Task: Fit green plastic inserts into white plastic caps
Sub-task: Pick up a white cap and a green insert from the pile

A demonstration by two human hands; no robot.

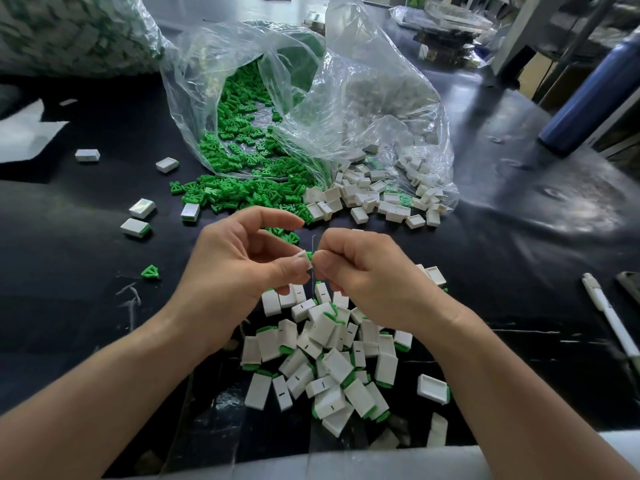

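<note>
**Workstation status: cap and insert held at the point of joining**

1. The black table [519, 237] carries all the stock.
2. 3 clear plastic bags lie across its far half. The left bag [69, 32] is full of mixed white and green pieces. The middle bag [194, 64] lies open toward the person, and the right bag [381, 91] lies against it.
3. A heap of green inserts [239, 140] spills out of the middle bag's mouth onto the table.
4. A heap of empty white caps [367, 199] spills from the right bag and touches the green heap at its right edge.
5. A pile of fitted caps [329, 368], white with green showing at 1 end, lies nearest the person, below both hands.
6. A blue bottle [588, 95] stands at the far right.
7. The left hand [239, 261] is raised above the fitted pile. Its thumb and a curled finger pinch a white cap [304, 257], and its forefinger arches free above.
8. The right hand [367, 268] meets it fingertip to fingertip, thumb and forefinger closed on a green insert [309, 257]. Only a sliver of green shows against the cap. How far the insert is seated cannot be told.
9. A white pen [609, 317] lies at the right edge.
10. 5 stray caps [135, 227] lie to the left, well apart.
11. 1 lone insert [150, 271] lies left of the left hand.
</note>
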